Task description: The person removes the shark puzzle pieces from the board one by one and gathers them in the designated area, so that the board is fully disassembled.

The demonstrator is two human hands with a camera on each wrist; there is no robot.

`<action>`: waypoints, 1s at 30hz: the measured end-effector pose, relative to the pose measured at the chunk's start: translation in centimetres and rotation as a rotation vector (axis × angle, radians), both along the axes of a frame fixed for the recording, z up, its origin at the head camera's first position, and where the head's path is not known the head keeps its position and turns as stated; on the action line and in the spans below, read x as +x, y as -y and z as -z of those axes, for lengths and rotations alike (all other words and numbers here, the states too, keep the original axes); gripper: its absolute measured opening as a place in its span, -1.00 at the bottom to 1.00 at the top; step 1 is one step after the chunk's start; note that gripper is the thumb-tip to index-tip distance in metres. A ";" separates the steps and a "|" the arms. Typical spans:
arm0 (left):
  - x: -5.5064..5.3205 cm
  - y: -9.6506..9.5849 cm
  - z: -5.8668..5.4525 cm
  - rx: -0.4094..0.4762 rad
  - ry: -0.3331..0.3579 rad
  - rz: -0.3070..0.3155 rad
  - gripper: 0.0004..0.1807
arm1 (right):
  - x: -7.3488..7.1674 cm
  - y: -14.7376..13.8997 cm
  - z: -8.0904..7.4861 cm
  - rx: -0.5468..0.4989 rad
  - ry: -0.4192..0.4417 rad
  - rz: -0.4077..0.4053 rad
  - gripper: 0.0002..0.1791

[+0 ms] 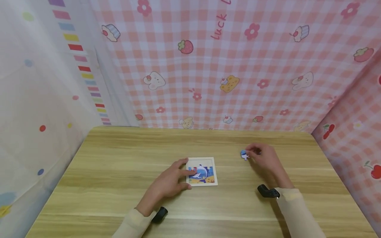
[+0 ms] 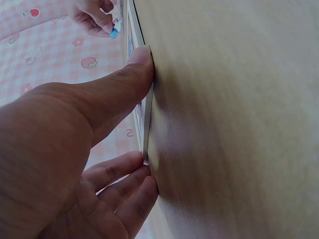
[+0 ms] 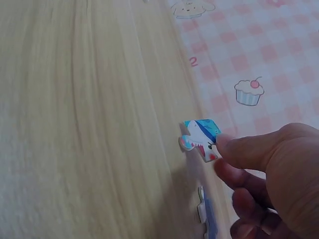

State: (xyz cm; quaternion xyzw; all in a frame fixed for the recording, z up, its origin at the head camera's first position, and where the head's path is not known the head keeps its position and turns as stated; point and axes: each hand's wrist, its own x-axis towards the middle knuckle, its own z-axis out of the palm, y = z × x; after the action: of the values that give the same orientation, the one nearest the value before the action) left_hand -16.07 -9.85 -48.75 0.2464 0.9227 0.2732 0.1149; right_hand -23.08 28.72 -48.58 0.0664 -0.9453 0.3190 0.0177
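A square jigsaw puzzle with a pale frame (image 1: 216,180) lies on the table, its picture blue, white and sand-coloured. My left hand (image 1: 169,180) rests spread over its left side. The index fingertip touches the picture, and the thumb (image 2: 122,89) lies along the frame's near edge. To the right, my right hand (image 1: 265,158) pinches a small puzzle piece (image 3: 200,137) between thumb and forefinger. That piece is white and blue with pink marks and a rounded tab. Below it in the right wrist view is another blue piece with a white edge (image 3: 201,204), partly cut off.
The wood-grain table (image 1: 119,165) meets a pink checked cloth (image 1: 208,66) at the back. White dotted cloth (image 1: 38,99) hangs at the left, and more checked cloth (image 1: 357,132) at the right. Black wrist devices (image 1: 268,191) sit at both cuffs.
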 end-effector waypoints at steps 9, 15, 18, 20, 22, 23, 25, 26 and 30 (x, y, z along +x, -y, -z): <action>-0.1 0.0 0.1 0.004 0.007 -0.003 -0.43 | -0.1 -0.5 0.5 0.101 -0.126 -0.037 -0.88; -0.1 0.0 0.1 0.003 0.008 -0.007 -0.44 | -0.1 -0.5 0.7 0.134 -0.100 -0.022 -0.88; 0.0 0.0 0.0 0.002 0.004 -0.008 -0.44 | -0.1 -0.5 0.7 0.141 -0.095 -0.019 -0.89; 0.0 0.0 0.0 0.001 0.002 -0.006 -0.44 | -0.1 -0.5 0.7 0.140 -0.098 -0.018 -0.90; 0.0 0.0 0.0 0.001 0.001 -0.004 -0.44 | 0.0 -0.5 0.8 0.134 -0.095 -0.016 -0.91; 0.0 -0.1 0.0 0.000 0.002 -0.003 -0.44 | 0.0 -0.6 0.8 0.134 -0.095 -0.018 -0.91; 0.0 -0.1 0.1 0.000 0.003 -0.001 -0.44 | 0.0 -0.7 0.8 0.131 -0.093 -0.019 -0.91; 0.0 -0.1 0.1 0.001 0.003 0.000 -0.44 | 0.0 -0.7 0.8 0.126 -0.093 -0.019 -0.90; 0.0 0.0 0.1 0.000 -0.006 -0.003 -0.44 | 0.0 -0.5 0.8 0.103 -0.118 -0.023 -0.87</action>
State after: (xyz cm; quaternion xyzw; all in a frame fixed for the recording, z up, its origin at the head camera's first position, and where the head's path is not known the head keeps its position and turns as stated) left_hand -16.10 -9.83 -48.85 0.2460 0.9235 0.2726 0.1116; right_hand -23.08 29.22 -49.39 0.0967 -0.9569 0.2655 0.0664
